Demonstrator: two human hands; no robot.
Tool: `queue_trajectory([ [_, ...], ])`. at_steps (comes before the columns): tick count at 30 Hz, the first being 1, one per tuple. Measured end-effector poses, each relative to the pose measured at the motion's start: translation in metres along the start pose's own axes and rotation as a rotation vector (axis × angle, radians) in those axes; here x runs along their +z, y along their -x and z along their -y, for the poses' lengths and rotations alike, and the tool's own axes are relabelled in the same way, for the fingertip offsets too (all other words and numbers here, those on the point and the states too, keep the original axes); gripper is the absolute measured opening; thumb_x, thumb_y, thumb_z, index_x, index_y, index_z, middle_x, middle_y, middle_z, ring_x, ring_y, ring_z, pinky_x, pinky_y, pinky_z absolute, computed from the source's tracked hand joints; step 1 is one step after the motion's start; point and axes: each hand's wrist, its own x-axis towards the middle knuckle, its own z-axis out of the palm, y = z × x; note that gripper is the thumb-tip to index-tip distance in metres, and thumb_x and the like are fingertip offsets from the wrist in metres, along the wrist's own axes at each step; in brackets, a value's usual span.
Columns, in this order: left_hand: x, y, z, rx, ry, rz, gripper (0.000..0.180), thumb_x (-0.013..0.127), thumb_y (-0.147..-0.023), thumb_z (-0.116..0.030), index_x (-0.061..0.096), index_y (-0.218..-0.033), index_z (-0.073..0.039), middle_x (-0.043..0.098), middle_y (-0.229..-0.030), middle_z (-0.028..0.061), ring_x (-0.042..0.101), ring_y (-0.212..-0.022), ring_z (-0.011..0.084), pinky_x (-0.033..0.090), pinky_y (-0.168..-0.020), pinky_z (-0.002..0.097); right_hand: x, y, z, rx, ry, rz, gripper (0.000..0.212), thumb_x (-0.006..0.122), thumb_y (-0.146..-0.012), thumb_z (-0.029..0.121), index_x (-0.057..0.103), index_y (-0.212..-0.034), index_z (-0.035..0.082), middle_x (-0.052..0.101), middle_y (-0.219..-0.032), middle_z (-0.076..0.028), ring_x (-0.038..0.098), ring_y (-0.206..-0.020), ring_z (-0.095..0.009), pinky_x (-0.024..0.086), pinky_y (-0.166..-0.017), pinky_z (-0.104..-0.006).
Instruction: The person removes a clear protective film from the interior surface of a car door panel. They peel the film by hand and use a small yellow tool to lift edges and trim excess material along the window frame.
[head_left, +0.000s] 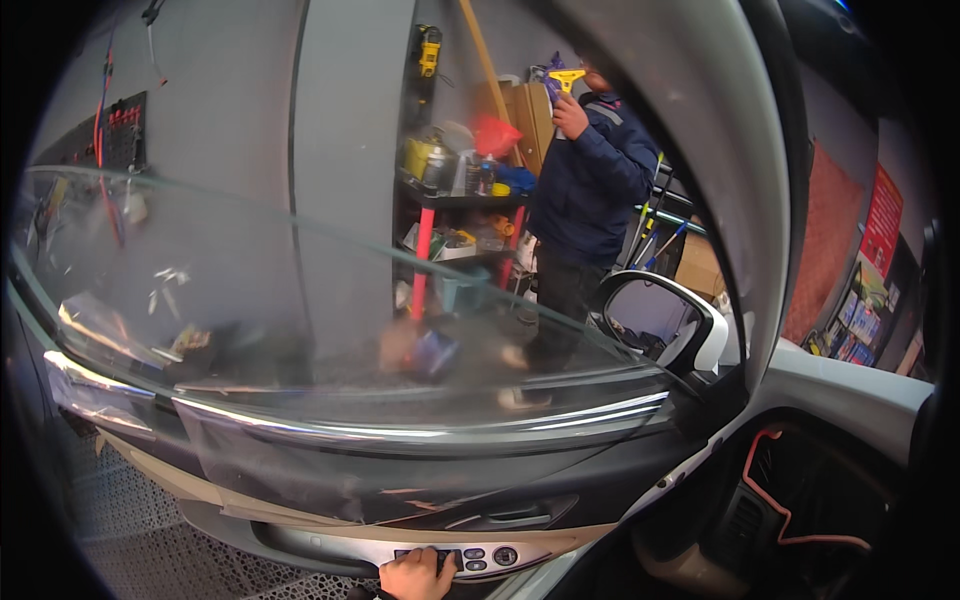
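At the lower edge my left hand (413,576) lies on the car door's armrest, its fingers curled over the window switch (443,561). More buttons and a round mirror knob (505,555) sit just right of the fingers. Above them is the inner door handle (512,519). The door window glass (250,310) stands partly raised, its top edge sloping down to the right; reflections blur it. What looks like clear film (290,465) hangs over the door panel below the chrome trim (420,430). My right hand is out of view.
Outside, a person in a dark jacket (592,190) holds up a yellow scraper (567,77). Behind the glass stands a cart (425,235) with bottles. The side mirror (655,315) and door pillar (735,130) bound the window. Orange-red trim (770,495) lines the dashboard end.
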Motion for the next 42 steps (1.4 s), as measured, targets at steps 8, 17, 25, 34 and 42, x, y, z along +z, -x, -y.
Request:
queue_trajectory([
  [8,-0.026,0.019,0.002,0.015,0.278,-0.198,0.012,0.064,-0.1,-0.02,0.067,-0.094,-0.009,0.069,-0.083,0.018,0.069,-0.073,0.0401,0.055,-0.064,0.0486,0.008,0.0,0.045,-0.06,0.043,0.03,0.042,0.044,-0.113,0.039,0.056,-0.086,0.009,0.051,-0.065,0.001,0.043,-0.055,-0.008,0.032,-0.052,-0.0249],
  [17,-0.096,0.04,-0.061,0.057,0.787,0.146,0.026,0.066,-0.102,-0.009,0.069,-0.124,0.006,0.068,-0.125,0.017,0.07,-0.082,0.0172,0.057,-0.07,0.0282,0.033,-0.001,0.138,-0.34,0.034,0.05,0.034,0.042,-0.116,0.034,0.06,-0.109,0.007,0.057,-0.085,0.001,0.048,-0.063,-0.006,0.04,-0.059,-0.0223],
  [25,-0.187,-0.059,-0.149,0.533,0.283,-0.258,0.028,0.068,-0.09,0.001,0.071,-0.117,0.004,0.067,-0.121,0.0221,0.069,-0.102,0.0403,0.057,-0.095,0.0474,0.022,-0.033,0.222,-0.794,0.083,-0.222,0.029,0.061,-0.109,0.034,0.059,-0.113,0.005,0.053,-0.074,0.002,0.042,-0.056,-0.005,0.036,-0.054,-0.0231],
  [34,-0.178,-0.17,-0.235,0.772,-0.422,-0.577,0.039,0.081,-0.074,-0.006,0.073,-0.113,-0.004,0.065,-0.107,0.011,0.056,-0.094,0.0304,0.044,-0.085,0.0448,-0.037,-0.087,0.326,-1.281,0.357,-0.476,0.028,0.071,-0.1,0.021,0.062,-0.11,-0.003,0.07,-0.089,-0.016,0.061,-0.072,-0.024,0.047,-0.063,-0.0324],
  [42,-0.164,-0.176,-0.224,0.826,-0.446,-0.551,0.04,0.076,-0.069,0.005,0.074,-0.107,-0.005,0.061,-0.095,0.009,0.057,-0.088,0.027,0.044,-0.08,0.0463,-0.053,-0.115,0.376,-1.46,0.513,-0.494,0.021,0.076,-0.092,0.008,0.068,-0.108,-0.002,0.07,-0.088,-0.013,0.057,-0.065,-0.021,0.043,-0.058,-0.032],
])
